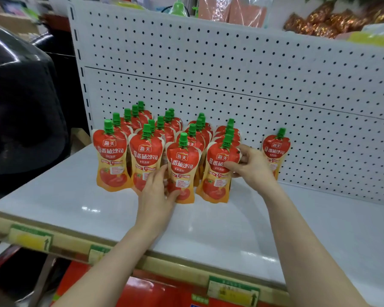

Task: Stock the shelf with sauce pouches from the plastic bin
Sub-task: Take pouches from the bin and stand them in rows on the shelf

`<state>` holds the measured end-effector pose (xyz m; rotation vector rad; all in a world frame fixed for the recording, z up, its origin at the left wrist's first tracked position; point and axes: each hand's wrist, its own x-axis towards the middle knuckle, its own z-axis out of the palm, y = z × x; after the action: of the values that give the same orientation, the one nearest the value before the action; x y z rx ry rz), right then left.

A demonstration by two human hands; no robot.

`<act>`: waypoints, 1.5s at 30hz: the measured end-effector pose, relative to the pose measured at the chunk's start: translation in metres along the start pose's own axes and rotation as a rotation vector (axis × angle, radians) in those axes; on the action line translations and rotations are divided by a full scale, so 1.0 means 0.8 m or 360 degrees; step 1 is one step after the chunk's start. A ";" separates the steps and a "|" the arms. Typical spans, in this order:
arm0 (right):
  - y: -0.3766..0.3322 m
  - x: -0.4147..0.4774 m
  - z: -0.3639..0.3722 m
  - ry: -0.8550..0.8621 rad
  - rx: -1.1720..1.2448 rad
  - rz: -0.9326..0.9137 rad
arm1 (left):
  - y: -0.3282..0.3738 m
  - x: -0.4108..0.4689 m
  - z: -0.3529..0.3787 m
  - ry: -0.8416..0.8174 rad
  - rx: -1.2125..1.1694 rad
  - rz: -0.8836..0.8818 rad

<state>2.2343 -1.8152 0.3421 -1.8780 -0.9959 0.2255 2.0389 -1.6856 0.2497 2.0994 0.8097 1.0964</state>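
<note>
Several red and orange tomato sauce pouches with green caps stand upright in rows on the white shelf [208, 229]. My left hand [156, 193] holds the lower left side of the front pouch of the third row [183, 165], thumb on its face. My right hand [251, 166] grips the right side of the front pouch of the fourth row [218, 171], thumb in front and fingers behind. One single pouch [275, 149] stands apart to the right, against the pegboard. The plastic bin is out of view.
A white pegboard back panel [231, 69] rises behind the pouches. Price tags [30, 238] run along the shelf's front rail. A large dark rounded object [20, 107] sits to the left of the shelf. Packaged goods lie on top of the panel.
</note>
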 end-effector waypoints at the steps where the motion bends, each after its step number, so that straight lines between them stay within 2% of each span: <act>1: 0.003 0.002 0.001 0.0008 0.0008 0.0001 | 0.001 0.000 0.000 0.0005 -0.0005 0.0001; 16: 0.013 0.014 0.000 -0.0003 -0.0045 0.0007 | 0.000 0.002 0.002 -0.0047 0.0058 -0.0026; 20: 0.010 -0.011 0.000 0.0213 -0.0229 -0.0024 | 0.001 -0.004 -0.009 -0.0054 0.0000 -0.0024; 26: 0.031 -0.124 0.002 0.0486 -0.0729 -0.0037 | 0.018 -0.049 -0.031 -0.0184 -0.0131 0.0087; 30: 0.052 -0.251 0.005 0.0692 -0.0948 -0.0130 | 0.041 -0.109 -0.028 -0.0364 -0.0370 0.0269; 33: 0.076 -0.366 0.013 0.0908 -0.1043 -0.0078 | 0.062 -0.173 -0.013 -0.0539 -0.0546 0.0404; 36: 0.117 -0.485 0.032 0.1012 -0.1046 0.0160 | 0.078 -0.245 0.014 -0.0748 -0.0639 0.0582; 38: 0.156 -0.561 0.052 0.1004 -0.0944 0.0452 | 0.086 -0.296 0.041 -0.0930 -0.0612 0.0738; 42: 0.239 -0.695 0.083 0.0853 -0.0679 0.1220 | 0.072 -0.403 0.117 -0.1472 -0.0382 0.0820; 45: 0.293 -0.759 0.070 0.0807 -0.0510 0.1650 | 0.057 -0.481 0.181 -0.1938 -0.0056 0.0775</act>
<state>1.9370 -2.2615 -0.0308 -2.4279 0.3636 0.1714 1.9942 -2.0375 0.0369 2.4215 -0.3159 -0.1175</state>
